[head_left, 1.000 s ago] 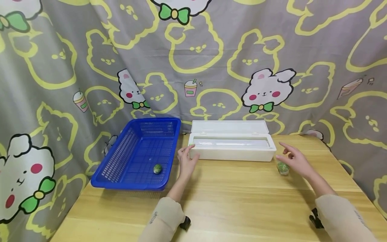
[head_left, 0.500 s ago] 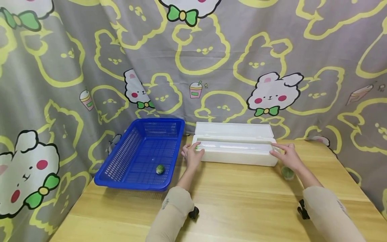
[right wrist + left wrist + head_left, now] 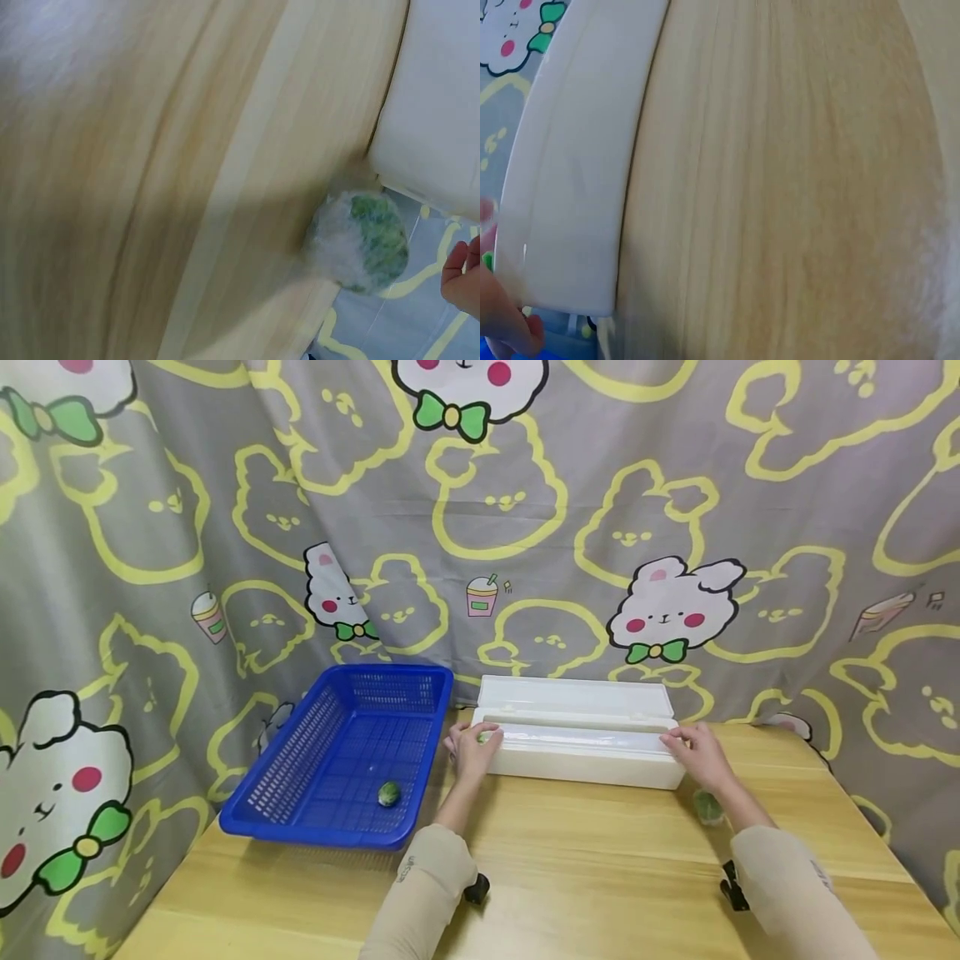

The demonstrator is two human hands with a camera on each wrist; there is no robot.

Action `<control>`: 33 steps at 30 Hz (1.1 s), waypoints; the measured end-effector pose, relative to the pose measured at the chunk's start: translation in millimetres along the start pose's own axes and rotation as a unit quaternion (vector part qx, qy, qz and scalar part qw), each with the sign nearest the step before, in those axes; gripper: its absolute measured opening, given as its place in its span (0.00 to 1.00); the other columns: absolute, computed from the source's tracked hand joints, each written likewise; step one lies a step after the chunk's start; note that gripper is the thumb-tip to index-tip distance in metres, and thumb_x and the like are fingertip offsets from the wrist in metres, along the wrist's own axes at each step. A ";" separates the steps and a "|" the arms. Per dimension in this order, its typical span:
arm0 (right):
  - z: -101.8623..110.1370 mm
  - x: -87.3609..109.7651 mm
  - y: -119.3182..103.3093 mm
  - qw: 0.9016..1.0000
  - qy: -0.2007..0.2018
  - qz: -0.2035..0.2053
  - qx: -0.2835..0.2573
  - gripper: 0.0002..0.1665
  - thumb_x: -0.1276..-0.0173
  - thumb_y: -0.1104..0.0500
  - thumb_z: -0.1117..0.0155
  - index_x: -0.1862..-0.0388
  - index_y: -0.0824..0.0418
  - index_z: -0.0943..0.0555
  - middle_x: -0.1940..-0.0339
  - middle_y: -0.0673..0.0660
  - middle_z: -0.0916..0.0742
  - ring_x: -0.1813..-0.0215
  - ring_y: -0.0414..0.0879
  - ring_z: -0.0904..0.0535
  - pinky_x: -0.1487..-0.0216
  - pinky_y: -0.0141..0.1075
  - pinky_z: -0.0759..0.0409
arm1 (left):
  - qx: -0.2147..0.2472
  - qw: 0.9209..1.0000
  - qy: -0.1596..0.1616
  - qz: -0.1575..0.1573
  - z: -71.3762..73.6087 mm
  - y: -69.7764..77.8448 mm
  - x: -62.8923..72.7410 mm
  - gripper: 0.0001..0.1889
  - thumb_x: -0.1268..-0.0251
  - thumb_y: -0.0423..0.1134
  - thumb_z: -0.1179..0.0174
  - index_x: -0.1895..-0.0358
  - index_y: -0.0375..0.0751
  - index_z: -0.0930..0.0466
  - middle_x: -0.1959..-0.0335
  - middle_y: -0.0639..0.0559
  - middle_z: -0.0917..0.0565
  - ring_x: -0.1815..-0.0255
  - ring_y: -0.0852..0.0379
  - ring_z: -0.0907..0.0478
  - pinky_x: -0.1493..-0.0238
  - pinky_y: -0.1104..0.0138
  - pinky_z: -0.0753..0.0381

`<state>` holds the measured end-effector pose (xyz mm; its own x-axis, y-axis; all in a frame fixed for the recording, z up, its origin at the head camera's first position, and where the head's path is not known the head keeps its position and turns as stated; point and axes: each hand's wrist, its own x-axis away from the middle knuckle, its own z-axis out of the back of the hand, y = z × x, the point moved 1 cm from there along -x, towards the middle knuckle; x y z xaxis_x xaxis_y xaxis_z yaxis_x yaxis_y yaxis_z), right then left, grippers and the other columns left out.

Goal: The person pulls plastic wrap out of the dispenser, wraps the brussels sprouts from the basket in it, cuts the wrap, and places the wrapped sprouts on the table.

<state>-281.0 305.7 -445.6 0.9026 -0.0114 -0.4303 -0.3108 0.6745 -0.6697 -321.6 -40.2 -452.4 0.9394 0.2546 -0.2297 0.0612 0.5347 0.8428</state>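
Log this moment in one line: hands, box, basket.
left hand: at left end of white box; right hand: at box's right end; lid: open; blue basket: holds green ball; wrapped green ball: on table

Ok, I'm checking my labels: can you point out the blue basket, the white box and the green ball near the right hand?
Blue basket (image 3: 341, 764): head view, on its bare bottom.
White box (image 3: 581, 768): head view, on its front wall.
Green ball (image 3: 375, 241): right wrist view, on its green side.
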 end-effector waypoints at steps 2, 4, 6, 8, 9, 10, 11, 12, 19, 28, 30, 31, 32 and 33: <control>-2.5 -1.4 -0.8 1.000 0.015 -0.009 0.000 0.13 0.33 0.61 0.45 0.68 0.73 0.22 0.73 0.57 0.31 0.70 0.37 0.40 0.71 0.32 0.38 | 0.001 1.000 -0.016 -0.003 0.2 -0.8 -0.5 0.13 0.55 0.45 0.32 0.63 0.49 0.15 0.43 0.35 0.35 0.45 0.40 0.44 0.50 0.48 0.38; -4.4 -4.2 -1.9 0.999 0.029 -0.016 0.000 0.14 0.32 0.61 0.47 0.66 0.73 0.23 0.72 0.58 0.29 0.69 0.36 0.39 0.69 0.31 0.38 | 0.001 1.000 -0.029 -0.006 0.4 -0.9 -1.7 0.16 0.59 0.45 0.30 0.62 0.49 0.15 0.42 0.34 0.36 0.44 0.39 0.45 0.49 0.48 0.38; -6.1 -7.0 -3.6 0.999 0.035 -0.033 -0.002 0.15 0.31 0.60 0.49 0.65 0.74 0.24 0.70 0.60 0.28 0.67 0.37 0.37 0.67 0.29 0.37 | 0.002 0.999 -0.040 -0.005 1.1 -0.3 -2.2 0.16 0.60 0.44 0.29 0.62 0.49 0.15 0.42 0.34 0.37 0.44 0.39 0.46 0.49 0.47 0.39; -8.3 -8.8 -4.9 0.998 0.034 -0.059 -0.013 0.17 0.29 0.59 0.53 0.63 0.74 0.25 0.67 0.61 0.27 0.65 0.40 0.36 0.65 0.29 0.37 | -0.004 0.999 -0.042 0.001 1.7 0.1 -2.8 0.15 0.60 0.44 0.29 0.63 0.50 0.15 0.42 0.36 0.36 0.44 0.39 0.46 0.49 0.47 0.39; -9.6 -9.5 -5.3 0.996 0.034 -0.075 -0.022 0.18 0.28 0.58 0.54 0.62 0.74 0.26 0.65 0.62 0.27 0.63 0.42 0.36 0.64 0.29 0.36 | -0.008 0.999 -0.043 0.004 2.0 0.6 -2.8 0.14 0.59 0.44 0.30 0.63 0.50 0.15 0.43 0.36 0.36 0.44 0.40 0.45 0.49 0.47 0.40; -10.8 -9.9 -5.8 0.995 0.033 -0.091 -0.032 0.20 0.28 0.57 0.56 0.60 0.74 0.27 0.64 0.62 0.27 0.62 0.43 0.35 0.64 0.28 0.36 | -0.012 0.999 -0.043 0.008 2.5 1.2 -2.6 0.13 0.58 0.44 0.30 0.64 0.51 0.15 0.43 0.37 0.36 0.44 0.40 0.45 0.48 0.47 0.40; -11.8 -10.1 -6.0 0.993 0.030 -0.109 -0.041 0.21 0.27 0.55 0.57 0.58 0.74 0.27 0.62 0.63 0.28 0.61 0.46 0.35 0.64 0.28 0.36 | -0.017 0.999 -0.041 0.010 2.9 1.7 -2.7 0.12 0.58 0.44 0.31 0.65 0.51 0.15 0.43 0.38 0.35 0.44 0.41 0.45 0.48 0.47 0.41; -12.7 -10.2 -6.3 0.991 0.030 -0.122 -0.050 0.23 0.27 0.53 0.59 0.57 0.74 0.28 0.60 0.63 0.28 0.60 0.47 0.35 0.64 0.27 0.35 | -0.023 0.999 -0.038 0.012 2.9 2.2 -3.0 0.10 0.57 0.44 0.31 0.66 0.51 0.15 0.44 0.38 0.35 0.44 0.41 0.45 0.48 0.48 0.41; -11.4 -12.4 -7.0 0.986 0.037 -0.150 -0.065 0.25 0.27 0.51 0.60 0.52 0.74 0.29 0.58 0.63 0.28 0.61 0.45 0.34 0.65 0.24 0.34 | -0.062 0.998 0.008 -0.023 2.6 10.8 -6.1 0.04 0.53 0.41 0.34 0.75 0.45 0.15 0.49 0.40 0.30 0.49 0.42 0.41 0.52 0.50 0.42; -1.9 -14.3 -9.9 0.986 0.067 -0.142 -0.051 0.24 0.28 0.51 0.56 0.56 0.73 0.27 0.62 0.58 0.28 0.64 0.38 0.36 0.65 0.25 0.37 | -0.023 0.997 0.034 -0.059 8.1 28.3 -16.4 0.07 0.51 0.40 0.34 0.75 0.39 0.15 0.55 0.44 0.27 0.50 0.44 0.39 0.49 0.51 0.42; 0.8 -14.7 -10.8 0.986 0.079 -0.135 -0.053 0.23 0.28 0.51 0.55 0.56 0.73 0.26 0.63 0.57 0.27 0.65 0.36 0.36 0.66 0.24 0.37 | -0.014 0.997 0.027 -0.067 9.6 32.0 -18.3 0.08 0.50 0.40 0.34 0.74 0.38 0.15 0.56 0.43 0.27 0.51 0.44 0.39 0.48 0.51 0.42; 1.6 -14.7 -11.0 0.986 0.086 -0.132 -0.056 0.23 0.28 0.52 0.54 0.56 0.73 0.26 0.63 0.56 0.27 0.65 0.35 0.36 0.66 0.23 0.37 | -0.005 0.997 0.021 -0.070 10.4 33.0 -18.8 0.08 0.49 0.39 0.34 0.74 0.37 0.15 0.57 0.42 0.28 0.51 0.44 0.39 0.48 0.52 0.41; 2.2 -14.3 -11.2 0.985 0.093 -0.130 -0.058 0.22 0.29 0.53 0.53 0.57 0.73 0.26 0.64 0.54 0.27 0.65 0.34 0.36 0.66 0.23 0.37 | 0.003 0.997 0.015 -0.071 11.1 33.8 -19.2 0.08 0.49 0.39 0.34 0.74 0.36 0.15 0.57 0.42 0.27 0.51 0.44 0.39 0.48 0.53 0.41; 2.5 -13.8 -11.3 0.985 0.101 -0.128 -0.061 0.21 0.29 0.54 0.52 0.57 0.73 0.25 0.65 0.53 0.27 0.66 0.34 0.36 0.67 0.22 0.37 | 0.011 0.997 0.010 -0.073 11.9 34.3 -19.5 0.08 0.49 0.39 0.34 0.74 0.36 0.15 0.57 0.41 0.27 0.51 0.44 0.38 0.48 0.53 0.40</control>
<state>-289.1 300.1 -430.6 0.8821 -0.3247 -0.3414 -0.1253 0.5369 -0.8343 -333.9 -36.4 -413.2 0.9127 0.1919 -0.3608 0.2043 0.5503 0.8096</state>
